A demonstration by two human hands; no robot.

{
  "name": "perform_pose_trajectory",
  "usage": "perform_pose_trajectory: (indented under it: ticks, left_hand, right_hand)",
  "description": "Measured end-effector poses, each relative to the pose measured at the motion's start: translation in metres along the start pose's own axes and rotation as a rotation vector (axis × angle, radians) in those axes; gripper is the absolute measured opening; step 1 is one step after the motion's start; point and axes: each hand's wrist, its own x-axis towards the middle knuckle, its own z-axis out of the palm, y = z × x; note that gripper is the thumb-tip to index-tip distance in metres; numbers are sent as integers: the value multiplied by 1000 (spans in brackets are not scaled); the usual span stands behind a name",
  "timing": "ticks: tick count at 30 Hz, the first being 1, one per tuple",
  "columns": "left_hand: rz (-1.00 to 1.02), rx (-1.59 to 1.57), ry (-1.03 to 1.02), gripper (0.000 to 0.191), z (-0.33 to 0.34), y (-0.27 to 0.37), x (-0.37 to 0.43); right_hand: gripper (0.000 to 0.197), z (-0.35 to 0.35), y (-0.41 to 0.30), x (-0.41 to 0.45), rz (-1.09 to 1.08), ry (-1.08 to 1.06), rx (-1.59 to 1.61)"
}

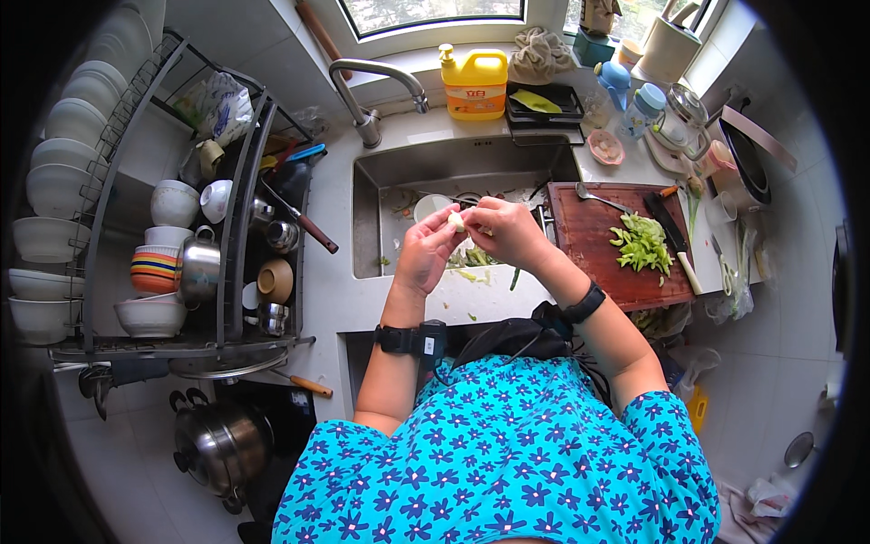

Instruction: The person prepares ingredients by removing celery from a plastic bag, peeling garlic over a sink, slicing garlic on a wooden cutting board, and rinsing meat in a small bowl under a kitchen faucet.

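A small pale garlic clove (456, 221) sits between the thumb and fingers of my left hand (423, 250), above the front part of the sink. My right hand (508, 230) has its fingertips pinched together at the clove's right side. Whether a strip of skin is between those fingertips is too small to tell. Below both hands, the stainless steel sink (469, 165) holds a white bowl (431, 206) and green vegetable scraps (474, 258), partly hidden by the hands.
Right of the sink, a wooden cutting board (588, 251) carries chopped green vegetable (642, 246), a spoon (603, 198) and a knife (666, 221). Behind stand the faucet (370, 75) and a yellow detergent jug (476, 88). A dish rack (234, 204) with bowls is at left.
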Motion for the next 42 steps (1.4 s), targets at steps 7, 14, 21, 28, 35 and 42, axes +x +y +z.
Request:
perform_pose_trajectory:
  ticks: [7,14,21,28,35,42]
  left_hand:
    - [-15,17,-35,38,-2,-1,-4]
    - [42,5,-90,47,-2,5,-9]
    - [-49,-232,-38,30,-14,5,-7]
    - [262,553,54,18,19,-5,-2]
    - [385,1033,94,19,29,-8,-3]
    - [422,1212,-29,21,31,-4,-9]
  right_hand:
    - [9,-2,-8,3,37,5,-70]
    - [10,-8,7,3,336,51,8]
    - [57,-4,18,2,986,-71,1158]
    - [62,-2,19,1,1068,-47,1687]
    - [63,-1,10,1,1037,-52,1788]
    - [51,6,15,-8,965,-83,1752]
